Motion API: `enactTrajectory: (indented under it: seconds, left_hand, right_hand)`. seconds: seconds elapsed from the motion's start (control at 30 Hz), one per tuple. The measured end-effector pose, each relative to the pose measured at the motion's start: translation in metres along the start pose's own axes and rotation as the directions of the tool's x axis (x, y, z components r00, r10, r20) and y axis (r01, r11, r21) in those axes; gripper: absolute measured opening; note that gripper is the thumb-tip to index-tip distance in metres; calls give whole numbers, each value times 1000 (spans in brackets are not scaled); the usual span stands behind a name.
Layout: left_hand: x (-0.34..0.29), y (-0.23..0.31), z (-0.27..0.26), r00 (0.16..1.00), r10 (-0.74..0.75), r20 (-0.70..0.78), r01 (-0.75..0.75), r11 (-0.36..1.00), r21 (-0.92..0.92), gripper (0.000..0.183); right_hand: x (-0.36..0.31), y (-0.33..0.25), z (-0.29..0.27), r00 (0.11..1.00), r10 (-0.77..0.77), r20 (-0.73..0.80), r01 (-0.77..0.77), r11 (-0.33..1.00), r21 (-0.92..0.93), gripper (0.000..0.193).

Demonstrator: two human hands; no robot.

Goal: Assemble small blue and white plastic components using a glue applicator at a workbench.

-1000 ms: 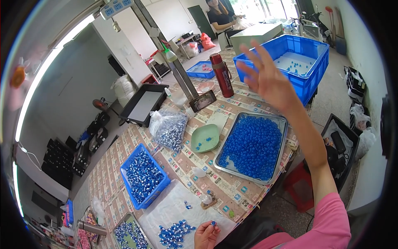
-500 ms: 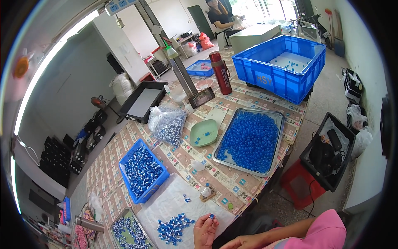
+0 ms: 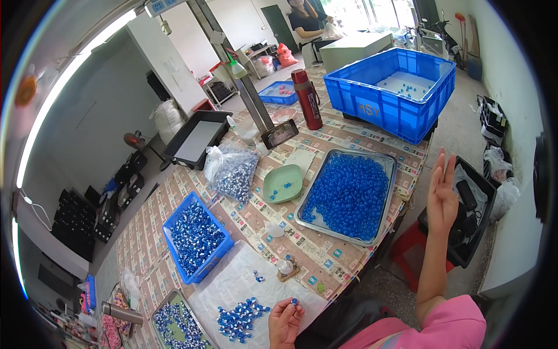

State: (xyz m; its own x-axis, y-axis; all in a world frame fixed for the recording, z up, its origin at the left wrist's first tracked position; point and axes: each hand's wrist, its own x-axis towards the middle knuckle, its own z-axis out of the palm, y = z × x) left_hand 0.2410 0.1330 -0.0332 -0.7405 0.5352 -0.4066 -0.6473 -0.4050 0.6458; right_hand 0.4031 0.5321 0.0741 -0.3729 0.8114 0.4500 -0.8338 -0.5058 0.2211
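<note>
Left hand (image 3: 285, 323): thumb and fingertips pinched together on one small blue bead (image 3: 294, 302), low in your view, above the sheet.
Right hand (image 3: 442, 203): raised out beyond the right edge of the surface (image 3: 325, 266), some fingers extended upward; you have nothing visible in it. It shows in front of the black bin (image 3: 462, 256).
Bead to hands: the bead sits at the upper tips of your left hand, plainly the nearer one. From your right hand it lies well apart, to the left and closer to your body.
Bead's axis: too small to tell; it looks roughly round.
Around the left hand: a loose pile (image 3: 239, 321) lies just to its left on the white sheet (image 3: 232, 267); a small white container (image 3: 285, 266) stands beyond it, and the metal tray (image 3: 335, 233) of blue beads farther off to the right.
Since half a second ago: your right forearm lay low across your lap side, near your left hand; now it stands up, well out to the right. Your left hand keeps its pinch on the bead, near the same spot by the pile.
</note>
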Motion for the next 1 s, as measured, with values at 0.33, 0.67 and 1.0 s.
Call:
enactTrajectory:
  seconds: [0.33,0.67,1.0]
  left_hand:
    - [25,-2,46,948,24,-316,10,994,105,14]
    - [16,-9,-35,997,70,17,-69,997,-14,17]
    - [-20,10,-97,995,76,65,-71,995,-72,16]
  right_hand:
    - [27,-46,-63,991,-117,-71,106,985,-139,68]
    - [-207,120,-28,-242,970,-20,-51,-33,-998,26]
    - [-361,152,-53,-424,889,-175,5,-191,-982,30]
